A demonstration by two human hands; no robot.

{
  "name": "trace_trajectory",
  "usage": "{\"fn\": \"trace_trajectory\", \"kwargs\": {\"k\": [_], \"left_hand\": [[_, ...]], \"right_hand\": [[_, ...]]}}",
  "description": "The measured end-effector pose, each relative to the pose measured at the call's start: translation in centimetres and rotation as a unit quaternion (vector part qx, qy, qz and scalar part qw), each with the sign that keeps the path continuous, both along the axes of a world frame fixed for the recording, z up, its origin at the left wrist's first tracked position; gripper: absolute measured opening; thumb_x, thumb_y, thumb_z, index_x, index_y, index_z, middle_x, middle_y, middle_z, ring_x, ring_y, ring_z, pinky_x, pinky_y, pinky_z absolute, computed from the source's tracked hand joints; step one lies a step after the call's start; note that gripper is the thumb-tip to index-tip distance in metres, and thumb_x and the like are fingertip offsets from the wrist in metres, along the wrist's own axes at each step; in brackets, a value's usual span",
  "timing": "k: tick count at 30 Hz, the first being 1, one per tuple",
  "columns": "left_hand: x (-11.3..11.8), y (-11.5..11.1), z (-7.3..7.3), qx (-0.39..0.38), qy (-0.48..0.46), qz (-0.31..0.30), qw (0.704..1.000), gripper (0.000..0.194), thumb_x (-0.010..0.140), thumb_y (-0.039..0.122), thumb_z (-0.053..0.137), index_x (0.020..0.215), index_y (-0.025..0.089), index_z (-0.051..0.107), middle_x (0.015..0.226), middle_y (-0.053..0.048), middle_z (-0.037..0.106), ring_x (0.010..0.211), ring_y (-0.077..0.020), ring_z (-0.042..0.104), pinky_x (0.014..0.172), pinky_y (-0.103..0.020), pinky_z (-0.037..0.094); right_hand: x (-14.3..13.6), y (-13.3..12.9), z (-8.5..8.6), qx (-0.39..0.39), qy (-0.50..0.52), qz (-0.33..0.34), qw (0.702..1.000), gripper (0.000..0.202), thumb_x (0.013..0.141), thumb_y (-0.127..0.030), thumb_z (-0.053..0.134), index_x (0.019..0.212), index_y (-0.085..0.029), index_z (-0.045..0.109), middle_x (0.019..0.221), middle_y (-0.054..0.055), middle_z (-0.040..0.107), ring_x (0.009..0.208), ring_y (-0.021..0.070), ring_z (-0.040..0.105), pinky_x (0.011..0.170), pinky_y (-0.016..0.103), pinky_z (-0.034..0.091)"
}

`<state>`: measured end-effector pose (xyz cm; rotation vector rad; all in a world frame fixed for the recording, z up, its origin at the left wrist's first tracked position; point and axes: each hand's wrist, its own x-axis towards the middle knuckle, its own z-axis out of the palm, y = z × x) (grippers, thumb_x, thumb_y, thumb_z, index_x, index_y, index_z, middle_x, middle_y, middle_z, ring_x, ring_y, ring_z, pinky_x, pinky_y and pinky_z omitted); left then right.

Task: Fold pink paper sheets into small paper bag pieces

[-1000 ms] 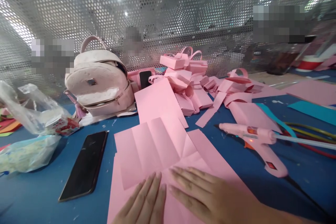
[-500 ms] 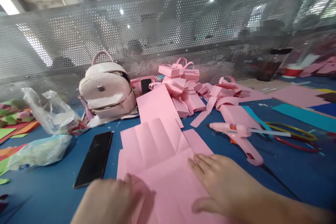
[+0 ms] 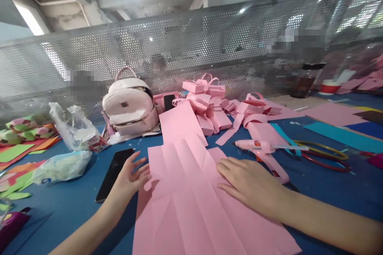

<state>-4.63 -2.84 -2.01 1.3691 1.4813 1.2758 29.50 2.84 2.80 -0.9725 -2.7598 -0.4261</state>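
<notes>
Creased pink paper (image 3: 188, 183) lies opened out over other pink sheets in front of me, with fold lines running along it. My right hand (image 3: 245, 177) rests flat on the paper's right side, fingers extended and holding nothing. At the paper's left edge, my left hand (image 3: 134, 173) is raised a little with its fingers apart and nothing in them. A black phone (image 3: 112, 175) lies on the blue table, partly behind my left hand and forearm. Beyond the creased paper is a plain pink sheet (image 3: 181, 121).
A pink glue gun (image 3: 266, 149) and red and yellow scissors handles (image 3: 323, 153) lie right. Behind are a pale backpack (image 3: 130, 105) and piled pink paper pieces (image 3: 209, 101). Plastic bags (image 3: 62, 167) and coloured paper sit left; a dark drink bottle (image 3: 305, 81) stands back right.
The creased paper now lies unfolded toward me, where a raised flap was before. My left hand has moved up and left, opening off the paper. The view has shifted slightly.
</notes>
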Motion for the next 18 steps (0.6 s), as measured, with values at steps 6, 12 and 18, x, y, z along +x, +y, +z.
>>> {"fn": "trace_trajectory", "kwargs": {"k": [6, 12, 18], "left_hand": [[3.0, 0.2, 1.8, -0.029, -0.032, -0.118, 0.992, 0.058, 0.084, 0.038, 0.066, 0.133, 0.01, 0.052, 0.119, -0.018, 0.071, 0.108, -0.0282, 0.071, 0.093, -0.041, 0.057], [4.9, -0.3, 2.0, -0.011, 0.083, -0.165, 0.983, 0.018, 0.082, 0.02, 0.062, 0.093, 0.012, 0.075, 0.091, -0.007, 0.079, 0.09, -0.0275, 0.074, 0.083, -0.037, 0.059], [4.0, -1.2, 2.3, 0.117, 0.312, -0.31, 0.89, 0.057, 0.083, 0.002, 0.046, 0.134, 0.023, 0.061, 0.135, -0.006, 0.066, 0.128, -0.0227, 0.059, 0.12, -0.048, 0.03]], "right_hand": [[-0.2, -0.5, -0.1, 0.01, 0.02, 0.025, 0.999, 0.016, 0.09, -0.017, 0.058, 0.076, -0.022, 0.052, 0.074, 0.0, 0.065, 0.066, 0.0198, 0.064, 0.054, 0.031, 0.036], [-0.3, -0.2, 0.0, -0.006, 0.005, 0.021, 1.0, 0.011, 0.087, -0.018, 0.065, 0.079, -0.02, 0.058, 0.079, 0.002, 0.068, 0.07, 0.0211, 0.065, 0.057, 0.031, 0.04], [0.8, -2.8, 1.1, -0.041, 0.022, 0.128, 0.991, 0.017, 0.095, -0.02, 0.054, 0.081, -0.021, 0.064, 0.077, 0.003, 0.068, 0.065, 0.0189, 0.063, 0.058, 0.033, 0.046]]}}
